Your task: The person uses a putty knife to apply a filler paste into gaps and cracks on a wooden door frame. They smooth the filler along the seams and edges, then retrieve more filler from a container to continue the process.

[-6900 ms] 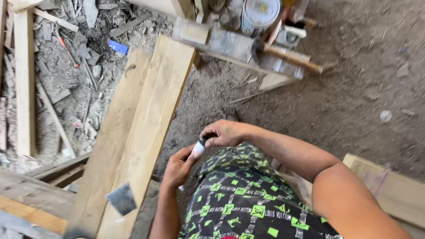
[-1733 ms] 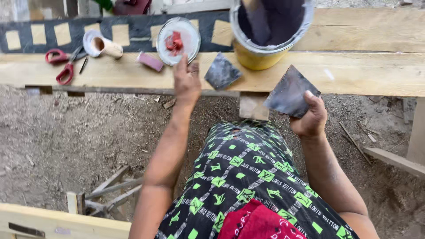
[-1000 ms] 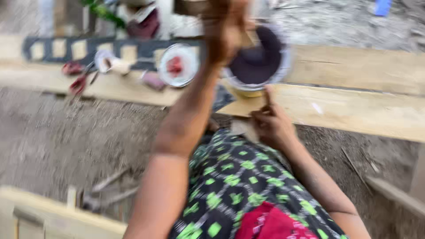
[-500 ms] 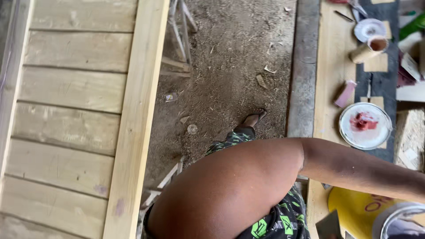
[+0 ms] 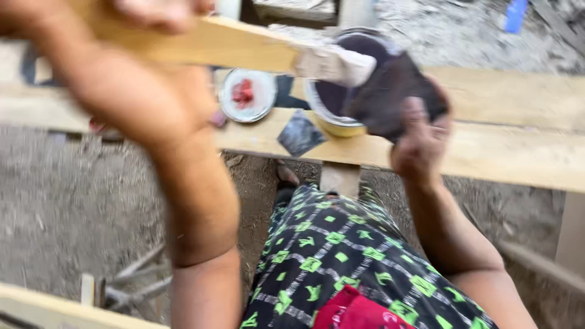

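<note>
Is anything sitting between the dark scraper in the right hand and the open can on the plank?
Nothing visible does. The right hand holds the dark scraper right at the rim of the can. The wooden stick, held by the left hand, reaches the can from the other side.

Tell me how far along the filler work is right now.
Done: the can stands open on the plank, beside a lid with red paste. In hand: the left hand holds a wooden stick, its coated end by the dark scraper in the right hand. Left: the paste is not yet on any board; a second scraper lies unused.
</note>
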